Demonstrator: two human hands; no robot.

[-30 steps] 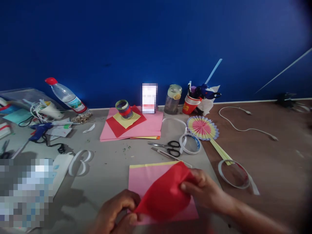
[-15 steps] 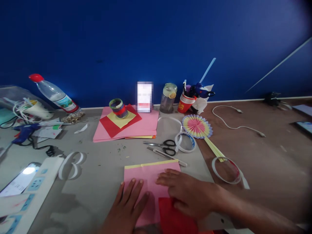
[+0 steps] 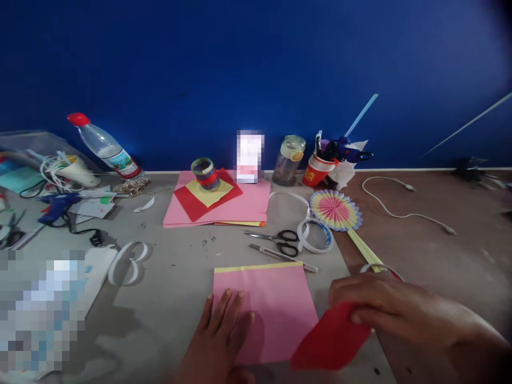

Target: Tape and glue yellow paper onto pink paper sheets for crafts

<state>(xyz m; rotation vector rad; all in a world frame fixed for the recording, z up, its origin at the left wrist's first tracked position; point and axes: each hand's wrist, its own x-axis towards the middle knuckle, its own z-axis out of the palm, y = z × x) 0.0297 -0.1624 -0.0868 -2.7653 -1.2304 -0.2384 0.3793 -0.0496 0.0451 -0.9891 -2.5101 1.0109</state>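
Observation:
A pink sheet of paper (image 3: 276, 304) with a yellow strip along its far edge lies flat in front of me. My left hand (image 3: 222, 330) rests on its left side, fingers spread. Off the sheet's right side, my right hand (image 3: 392, 309) pinches a piece of red paper (image 3: 334, 338) between thumb and fingers. The red paper is raised and tilted, its lower left part over the pink sheet's near right corner. Beyond the sheet lie a utility knife (image 3: 284, 257), black-handled scissors (image 3: 286, 240) and a roll of white tape (image 3: 316, 236).
A pink paper stack (image 3: 180, 213) carries red and yellow squares and a small jar (image 3: 206, 175). A pleated paper fan (image 3: 336, 209), a red paper cup (image 3: 316, 170) and a clear bottle (image 3: 288, 160) stand right. At left are a glue gun (image 3: 60, 207) and tilted bottle (image 3: 116, 154).
My right hand has left the pink sheet and moved right, lifting the red paper with it. My left hand stays on the sheet. The whole view has shifted slightly.

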